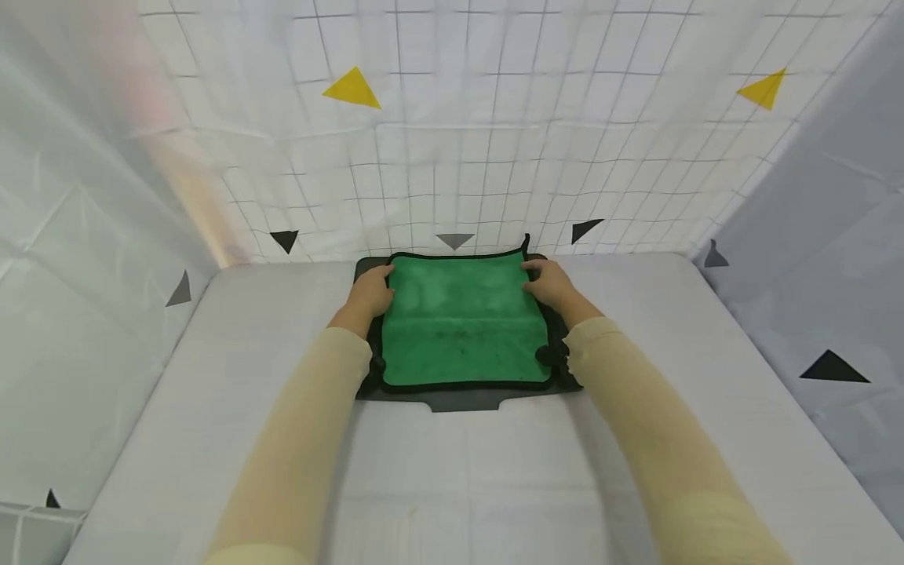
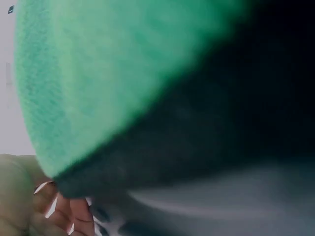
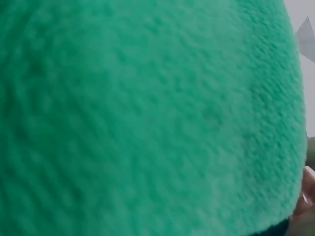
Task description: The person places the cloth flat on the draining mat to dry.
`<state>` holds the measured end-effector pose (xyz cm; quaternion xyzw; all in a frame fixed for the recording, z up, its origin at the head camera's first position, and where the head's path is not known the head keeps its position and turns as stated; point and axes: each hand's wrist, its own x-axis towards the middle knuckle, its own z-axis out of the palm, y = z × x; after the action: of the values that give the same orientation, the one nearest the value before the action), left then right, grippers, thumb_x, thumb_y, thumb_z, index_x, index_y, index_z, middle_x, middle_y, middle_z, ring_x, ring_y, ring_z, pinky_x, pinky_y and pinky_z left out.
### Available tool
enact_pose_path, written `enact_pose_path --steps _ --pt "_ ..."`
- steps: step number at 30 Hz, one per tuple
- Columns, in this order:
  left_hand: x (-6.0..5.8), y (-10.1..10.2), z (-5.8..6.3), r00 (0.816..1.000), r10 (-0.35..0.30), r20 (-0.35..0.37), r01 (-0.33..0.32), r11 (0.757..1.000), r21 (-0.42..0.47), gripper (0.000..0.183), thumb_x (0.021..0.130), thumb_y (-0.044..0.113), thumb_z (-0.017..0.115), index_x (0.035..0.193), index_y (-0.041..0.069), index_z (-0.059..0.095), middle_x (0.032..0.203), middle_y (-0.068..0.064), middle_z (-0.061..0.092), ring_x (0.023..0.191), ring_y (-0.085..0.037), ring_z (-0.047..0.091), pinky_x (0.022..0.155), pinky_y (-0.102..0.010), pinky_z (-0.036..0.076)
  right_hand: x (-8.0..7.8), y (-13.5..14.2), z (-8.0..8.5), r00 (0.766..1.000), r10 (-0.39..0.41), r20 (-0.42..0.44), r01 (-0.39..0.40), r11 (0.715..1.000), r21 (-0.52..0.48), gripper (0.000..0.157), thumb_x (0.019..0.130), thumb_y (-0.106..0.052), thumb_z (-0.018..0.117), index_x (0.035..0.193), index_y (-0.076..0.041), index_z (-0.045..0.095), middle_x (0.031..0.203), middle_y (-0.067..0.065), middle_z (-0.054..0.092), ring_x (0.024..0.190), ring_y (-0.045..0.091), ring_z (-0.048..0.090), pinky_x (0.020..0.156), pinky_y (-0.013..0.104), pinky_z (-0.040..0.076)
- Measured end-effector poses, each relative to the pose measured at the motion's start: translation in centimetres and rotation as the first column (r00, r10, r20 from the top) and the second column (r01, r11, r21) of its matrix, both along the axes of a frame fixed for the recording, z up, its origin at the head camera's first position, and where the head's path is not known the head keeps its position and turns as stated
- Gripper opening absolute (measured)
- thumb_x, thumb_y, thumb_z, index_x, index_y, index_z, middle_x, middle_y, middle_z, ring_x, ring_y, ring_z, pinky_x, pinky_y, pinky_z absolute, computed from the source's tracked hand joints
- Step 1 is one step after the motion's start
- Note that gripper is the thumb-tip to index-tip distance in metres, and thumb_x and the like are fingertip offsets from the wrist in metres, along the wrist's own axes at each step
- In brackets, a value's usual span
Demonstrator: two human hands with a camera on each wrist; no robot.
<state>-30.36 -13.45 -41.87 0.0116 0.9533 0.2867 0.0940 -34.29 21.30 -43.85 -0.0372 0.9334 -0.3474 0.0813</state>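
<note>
A green fuzzy cloth (image 1: 462, 306) with black edging is spread over a dark flat board (image 1: 464, 401), which has a tab at its front. My left hand (image 1: 372, 292) pinches the cloth's left edge toward the back, and my right hand (image 1: 553, 285) pinches the right edge opposite. A crease crosses the cloth's middle, with faint dark marks below it. In the left wrist view, the cloth (image 2: 108, 73) hangs close to the lens, fingers (image 2: 78, 216) curled at its corner. The cloth (image 3: 157, 113) fills most of the right wrist view and hides most of that hand.
The board lies on a white-covered table (image 1: 452, 479), near its back edge. Behind rises a white gridded sheet (image 1: 459, 102) with yellow and dark triangles. Pale sheets (image 1: 85, 259) enclose the left and right sides. A small black loop (image 1: 526, 243) sticks up at the cloth's back right corner.
</note>
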Motion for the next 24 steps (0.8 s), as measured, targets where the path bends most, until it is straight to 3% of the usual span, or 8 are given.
enact_pose_path --steps 7,11,18,24 --pt "-0.6 0.2 -0.4 0.999 0.016 0.045 -0.016 1.000 0.000 0.052 0.095 0.007 0.039 0.145 0.014 0.029 0.148 -0.011 0.029 0.134 -0.032 0.027 0.102 -0.042 0.032 -0.3 -0.5 -0.4 1.000 -0.016 0.014 0.015 0.999 0.034 0.052 0.087 -0.008 0.059 0.137 -0.008 0.044 0.146 0.018 0.029 0.132 0.037 0.027 0.100 0.049 0.035" --pt "-0.2 0.4 0.0 0.999 0.012 0.046 -0.013 1.000 0.015 0.052 0.094 0.001 0.034 0.145 0.010 0.029 0.150 -0.011 0.025 0.136 -0.032 0.022 0.106 -0.042 0.027 -0.2 -0.6 -0.3 1.000 -0.011 0.029 0.010 0.999 0.037 0.052 0.088 -0.007 0.057 0.138 -0.007 0.041 0.147 0.019 0.026 0.133 0.037 0.026 0.100 0.049 0.035" --pt "-0.1 0.6 0.2 0.998 -0.018 0.059 0.022 0.998 -0.066 0.052 0.094 0.003 0.033 0.145 0.005 0.026 0.150 -0.018 0.015 0.134 -0.035 0.024 0.106 -0.044 0.028 -0.1 -1.1 0.1 0.999 0.012 0.049 -0.016 0.997 0.080 0.056 0.088 -0.004 0.050 0.142 -0.004 0.034 0.148 0.025 0.015 0.136 0.038 0.017 0.098 0.047 0.035" --pt "0.3 0.2 0.2 0.994 -0.044 0.105 0.043 0.999 0.004 0.056 0.094 0.008 0.034 0.148 0.009 0.017 0.149 -0.022 0.008 0.135 -0.039 0.019 0.104 -0.050 0.028 0.6 -0.9 0.7 0.998 0.014 0.058 -0.019 0.997 0.080 0.059 0.090 -0.011 0.054 0.144 -0.012 0.031 0.149 0.025 0.008 0.136 0.041 0.013 0.099 0.052 0.034"
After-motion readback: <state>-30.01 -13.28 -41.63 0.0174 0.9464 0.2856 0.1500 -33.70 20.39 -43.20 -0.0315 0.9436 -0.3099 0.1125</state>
